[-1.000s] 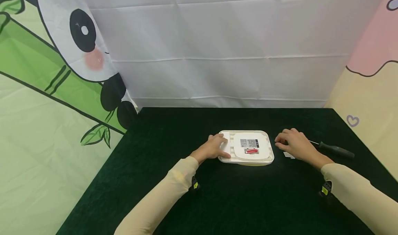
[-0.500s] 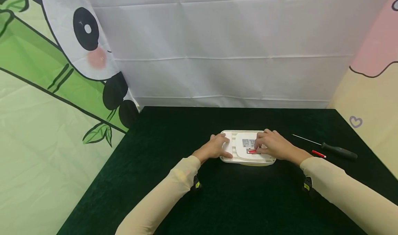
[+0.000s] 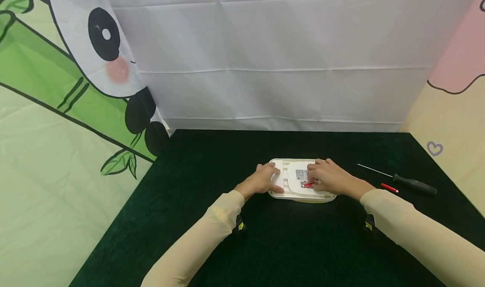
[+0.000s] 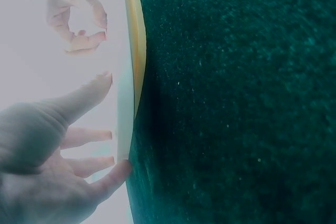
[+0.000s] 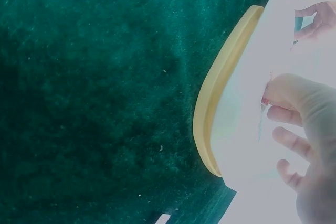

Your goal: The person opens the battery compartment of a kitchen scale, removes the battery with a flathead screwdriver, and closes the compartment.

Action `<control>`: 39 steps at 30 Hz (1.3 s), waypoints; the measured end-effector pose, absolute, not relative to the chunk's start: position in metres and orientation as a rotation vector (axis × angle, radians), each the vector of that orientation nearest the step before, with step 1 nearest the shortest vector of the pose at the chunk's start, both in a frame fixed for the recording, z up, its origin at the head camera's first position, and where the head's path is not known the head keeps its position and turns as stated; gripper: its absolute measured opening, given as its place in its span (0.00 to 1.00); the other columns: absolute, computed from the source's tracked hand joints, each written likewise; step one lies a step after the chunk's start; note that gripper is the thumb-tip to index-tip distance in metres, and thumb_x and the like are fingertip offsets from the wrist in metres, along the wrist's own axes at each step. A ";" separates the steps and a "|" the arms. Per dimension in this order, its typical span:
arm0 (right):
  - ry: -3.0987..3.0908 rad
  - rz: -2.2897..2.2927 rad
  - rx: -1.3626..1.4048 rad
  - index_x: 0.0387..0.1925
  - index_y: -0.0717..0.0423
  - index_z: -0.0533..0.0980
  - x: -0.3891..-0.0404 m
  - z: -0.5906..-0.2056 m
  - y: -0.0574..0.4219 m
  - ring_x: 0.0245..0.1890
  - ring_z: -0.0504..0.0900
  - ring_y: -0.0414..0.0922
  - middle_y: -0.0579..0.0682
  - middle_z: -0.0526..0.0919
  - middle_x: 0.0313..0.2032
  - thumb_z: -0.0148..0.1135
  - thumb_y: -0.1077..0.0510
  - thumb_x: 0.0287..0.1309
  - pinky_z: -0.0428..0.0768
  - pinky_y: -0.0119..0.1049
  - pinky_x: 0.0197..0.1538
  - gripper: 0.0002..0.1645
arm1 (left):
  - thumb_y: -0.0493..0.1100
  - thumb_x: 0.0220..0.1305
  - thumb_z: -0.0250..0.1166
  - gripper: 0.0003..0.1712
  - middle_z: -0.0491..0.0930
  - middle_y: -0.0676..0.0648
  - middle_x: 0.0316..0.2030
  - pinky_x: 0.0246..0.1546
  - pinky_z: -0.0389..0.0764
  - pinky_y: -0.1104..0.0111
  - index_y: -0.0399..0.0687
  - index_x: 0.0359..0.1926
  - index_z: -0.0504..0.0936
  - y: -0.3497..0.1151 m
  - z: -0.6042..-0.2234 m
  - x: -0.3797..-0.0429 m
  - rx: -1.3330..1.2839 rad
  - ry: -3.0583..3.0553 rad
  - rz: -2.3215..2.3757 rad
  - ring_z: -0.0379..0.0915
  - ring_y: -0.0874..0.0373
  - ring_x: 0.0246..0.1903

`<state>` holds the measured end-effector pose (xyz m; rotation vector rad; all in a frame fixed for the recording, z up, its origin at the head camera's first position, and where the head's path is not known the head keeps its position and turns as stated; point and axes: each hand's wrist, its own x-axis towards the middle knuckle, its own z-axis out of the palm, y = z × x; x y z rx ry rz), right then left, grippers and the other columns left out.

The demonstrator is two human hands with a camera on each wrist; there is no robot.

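A flat white device (image 3: 285, 178) lies label side up on the dark cloth, with a yellow rounded part (image 5: 206, 103) under it. My left hand (image 3: 263, 179) rests on its left end, fingers and thumb spread on the surface, the outermost fingertip at the edge. My right hand (image 3: 333, 179) is over the device's right half. Its thumb and finger pinch a red battery (image 3: 307, 185) at the small compartment below the label (image 3: 301, 174). The fingertips partly hide that battery and the compartment. Another red battery (image 3: 389, 188) lies on the cloth by the right forearm.
To the right lies a screwdriver (image 3: 414, 185) with a dark handle, its thin shaft toward the back left. A small white piece (image 5: 164, 219) shows at the bottom of the right wrist view. White and printed cloths (image 3: 265, 59) hang behind and beside the table.
My right hand moved left from the cloth onto the device and took the red battery at the compartment. Its forearm uncovered the other battery. My left hand stayed in place.
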<state>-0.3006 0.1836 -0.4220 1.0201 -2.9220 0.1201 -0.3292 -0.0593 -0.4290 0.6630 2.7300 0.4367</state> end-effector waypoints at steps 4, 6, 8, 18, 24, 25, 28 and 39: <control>-2.927 0.127 1.032 0.28 0.45 0.81 -0.301 -0.423 0.184 0.39 0.71 0.45 0.42 0.79 0.34 0.72 0.56 0.52 0.68 0.40 0.42 0.05 | 0.57 0.55 0.72 0.37 0.58 0.45 0.74 0.65 0.63 0.58 0.50 0.64 0.75 -0.059 -0.429 -0.328 0.657 2.725 0.445 0.57 0.48 0.65; -2.923 0.130 1.037 0.29 0.45 0.80 -0.300 -0.423 0.185 0.39 0.70 0.44 0.42 0.78 0.33 0.71 0.56 0.52 0.67 0.40 0.42 0.05 | 0.57 0.55 0.72 0.37 0.58 0.45 0.74 0.65 0.63 0.58 0.50 0.64 0.75 -0.058 -0.429 -0.327 0.652 2.721 0.452 0.57 0.48 0.65; -2.916 0.130 1.033 0.29 0.45 0.80 -0.299 -0.424 0.185 0.38 0.70 0.44 0.42 0.78 0.33 0.71 0.57 0.51 0.67 0.40 0.42 0.05 | 0.57 0.55 0.72 0.37 0.58 0.45 0.74 0.65 0.63 0.58 0.50 0.64 0.75 -0.058 -0.429 -0.327 0.651 2.717 0.457 0.57 0.48 0.65; -2.892 0.166 0.963 0.28 0.45 0.80 -0.295 -0.425 0.190 0.39 0.71 0.44 0.42 0.78 0.34 0.70 0.55 0.51 0.67 0.39 0.42 0.04 | 0.57 0.55 0.72 0.38 0.57 0.45 0.74 0.66 0.62 0.59 0.50 0.65 0.74 -0.058 -0.430 -0.327 0.663 2.718 0.462 0.56 0.48 0.65; -2.887 0.164 0.863 0.28 0.46 0.79 -0.293 -0.418 0.207 0.37 0.70 0.44 0.44 0.78 0.37 0.72 0.53 0.51 0.65 0.39 0.40 0.07 | 0.57 0.55 0.73 0.39 0.57 0.45 0.74 0.65 0.62 0.59 0.50 0.65 0.74 -0.060 -0.430 -0.327 0.667 2.721 0.471 0.56 0.48 0.64; -2.892 0.155 0.840 0.27 0.46 0.79 -0.292 -0.417 0.211 0.37 0.69 0.44 0.44 0.78 0.36 0.72 0.53 0.51 0.65 0.39 0.40 0.08 | 0.57 0.55 0.73 0.39 0.57 0.45 0.74 0.66 0.62 0.58 0.50 0.65 0.74 -0.061 -0.430 -0.327 0.667 2.720 0.473 0.56 0.48 0.64; -2.917 0.143 0.760 0.27 0.47 0.79 -0.287 -0.413 0.228 0.36 0.69 0.44 0.44 0.78 0.34 0.72 0.54 0.50 0.64 0.40 0.39 0.07 | 0.57 0.55 0.72 0.39 0.56 0.45 0.74 0.66 0.62 0.58 0.50 0.65 0.74 -0.062 -0.430 -0.327 0.666 2.715 0.477 0.56 0.48 0.65; -2.974 0.091 0.541 0.28 0.49 0.79 -0.261 -0.415 0.313 0.33 0.69 0.45 0.45 0.78 0.30 0.71 0.55 0.51 0.64 0.42 0.36 0.07 | 0.56 0.56 0.72 0.37 0.57 0.43 0.74 0.67 0.61 0.56 0.47 0.64 0.75 -0.065 -0.429 -0.325 0.698 2.709 0.504 0.56 0.46 0.65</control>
